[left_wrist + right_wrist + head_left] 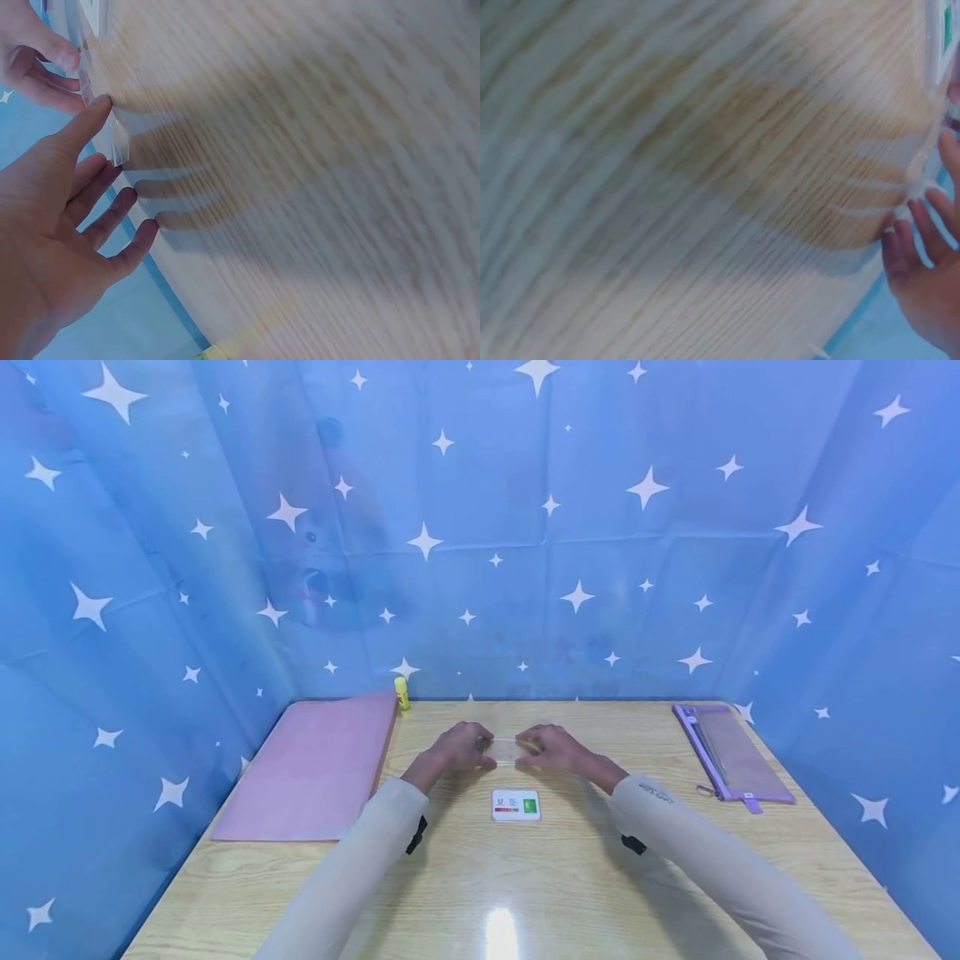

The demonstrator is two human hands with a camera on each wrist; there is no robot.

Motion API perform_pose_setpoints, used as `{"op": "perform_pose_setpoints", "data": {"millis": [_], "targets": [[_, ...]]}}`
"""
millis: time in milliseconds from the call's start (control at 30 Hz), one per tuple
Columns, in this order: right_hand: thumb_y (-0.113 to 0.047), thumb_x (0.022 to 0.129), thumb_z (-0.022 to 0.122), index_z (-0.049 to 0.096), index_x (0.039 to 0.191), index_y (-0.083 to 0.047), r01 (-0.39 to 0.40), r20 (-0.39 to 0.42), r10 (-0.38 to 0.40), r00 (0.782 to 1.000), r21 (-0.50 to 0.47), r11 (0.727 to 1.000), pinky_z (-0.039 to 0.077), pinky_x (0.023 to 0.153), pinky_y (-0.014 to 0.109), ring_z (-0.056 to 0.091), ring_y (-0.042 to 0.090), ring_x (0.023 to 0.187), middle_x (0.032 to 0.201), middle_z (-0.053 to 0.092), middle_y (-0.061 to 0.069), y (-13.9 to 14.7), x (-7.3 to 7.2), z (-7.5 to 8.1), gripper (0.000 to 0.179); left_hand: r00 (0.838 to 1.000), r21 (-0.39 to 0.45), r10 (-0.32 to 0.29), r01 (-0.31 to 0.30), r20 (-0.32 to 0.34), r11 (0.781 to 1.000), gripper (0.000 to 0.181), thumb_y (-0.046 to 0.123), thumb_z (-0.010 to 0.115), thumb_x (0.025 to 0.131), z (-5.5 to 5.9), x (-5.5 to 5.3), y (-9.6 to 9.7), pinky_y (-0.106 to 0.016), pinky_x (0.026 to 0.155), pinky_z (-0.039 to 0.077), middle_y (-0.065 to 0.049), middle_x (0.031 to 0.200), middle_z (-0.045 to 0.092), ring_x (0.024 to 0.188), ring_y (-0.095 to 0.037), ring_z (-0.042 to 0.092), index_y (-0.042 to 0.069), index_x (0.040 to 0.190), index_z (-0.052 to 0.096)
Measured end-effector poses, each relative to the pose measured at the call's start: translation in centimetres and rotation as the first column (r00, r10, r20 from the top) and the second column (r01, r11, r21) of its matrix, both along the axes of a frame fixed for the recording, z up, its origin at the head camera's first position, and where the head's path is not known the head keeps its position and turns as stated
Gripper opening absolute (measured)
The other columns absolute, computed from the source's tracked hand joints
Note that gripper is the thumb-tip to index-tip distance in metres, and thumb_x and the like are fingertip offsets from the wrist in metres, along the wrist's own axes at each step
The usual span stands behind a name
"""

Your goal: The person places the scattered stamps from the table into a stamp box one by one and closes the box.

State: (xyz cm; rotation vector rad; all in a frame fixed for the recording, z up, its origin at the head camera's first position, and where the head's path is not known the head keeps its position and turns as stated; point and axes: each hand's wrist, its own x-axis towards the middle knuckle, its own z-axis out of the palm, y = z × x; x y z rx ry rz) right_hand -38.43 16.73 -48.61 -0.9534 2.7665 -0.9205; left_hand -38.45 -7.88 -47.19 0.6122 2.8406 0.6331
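Observation:
A small, clear, rectangular plastic lid (505, 752) lies between both hands at the middle of the table. My left hand (462, 747) pinches its left end, thumb at the near edge and index finger at the far one; the other fingers spread out in the left wrist view, where the clear lid (120, 142) shows its thin side. The opposite end is pinched by my right hand (557, 750), partly cut off in the right wrist view. Just nearer to me lies a white rectangular box (516, 805) with a printed label and a green square.
To the left lies a large pink folder (315, 768), with a yellow glue stick (402, 693) upright by its far corner. A purple zip pouch (738, 752) with a see-through panel lies at the right edge. Blue star-patterned curtain (480, 527) surrounds the wooden table (450, 885).

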Motion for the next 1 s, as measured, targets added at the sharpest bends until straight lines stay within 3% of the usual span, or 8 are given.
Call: {"op": "perform_pose_setpoints", "data": {"millis": [133, 333, 533, 800, 1000], "targets": [[-0.022, 0.094, 0.079, 0.065, 0.134, 0.005, -0.033, -0.046, 0.035, 0.998, 0.041, 0.999, 0.045, 0.108, 0.058, 0.059, 0.041, 0.127, 0.135, 0.065, 0.022, 0.3, 0.2, -0.2, 0.050, 1.000, 0.010, -0.002, 0.003, -0.014, 1.000, 0.054, 0.032, 0.084, 0.089, 0.1, 0.5, 0.0, -0.043, 0.113, 0.044, -0.008, 0.141, 0.064, 0.134, -0.027, 0.055, 0.011, 0.136, 0.068], [-0.017, 0.094, 0.078, 0.067, 0.130, 0.006, -0.076, -0.100, 0.081, 0.992, 0.045, 0.996, 0.044, 0.107, 0.061, 0.060, 0.043, 0.124, 0.131, 0.067, 0.023, 0.5, 0.8, -0.3, 0.045, 0.999, 0.006, -0.024, 0.024, -0.028, 1.000, 0.053, 0.033, 0.085, 0.088, -0.1, 0.9, -0.1, -0.042, 0.111, 0.046, -0.007, 0.137, 0.066, 0.130, -0.026, 0.058, 0.011, 0.133, 0.069], [-0.017, 0.095, 0.077, 0.065, 0.133, 0.005, -0.087, -0.080, 0.091, 0.993, 0.050, 0.995, 0.042, 0.109, 0.062, 0.057, 0.043, 0.126, 0.133, 0.065, 0.023, 0.5, 1.5, -0.2, 0.045, 0.996, -0.021, -0.060, 0.059, -0.061, 0.998, 0.052, 0.038, 0.085, 0.088, -0.6, 1.1, -0.3, -0.040, 0.110, 0.047, -0.005, 0.135, 0.067, 0.128, -0.024, 0.060, 0.012, 0.130, 0.071], [-0.018, 0.096, 0.077, 0.066, 0.132, 0.004, -0.096, -0.102, 0.102, 0.990, 0.057, 0.994, 0.048, 0.104, 0.059, 0.059, 0.042, 0.123, 0.132, 0.066, 0.022, 0.7, 2.4, -0.4, 0.044, 0.983, -0.023, -0.149, 0.148, -0.109, 0.989, 0.049, 0.037, 0.083, 0.089, -0.6, 2.0, -0.7, -0.039, 0.107, 0.049, -0.007, 0.131, 0.068, 0.124, -0.025, 0.062, 0.008, 0.127, 0.073], [-0.018, 0.096, 0.076, 0.065, 0.132, 0.006, -0.130, -0.130, 0.137, 0.982, 0.057, 0.990, 0.049, 0.101, 0.058, 0.060, 0.042, 0.122, 0.130, 0.066, 0.023, 0.9, 2.8, -0.4, 0.044, 0.979, -0.027, -0.165, 0.163, -0.115, 0.986, 0.050, 0.039, 0.083, 0.090, -0.6, 2.3, -0.9, -0.039, 0.105, 0.050, -0.007, 0.131, 0.068, 0.122, -0.024, 0.062, 0.008, 0.128, 0.073]]}}
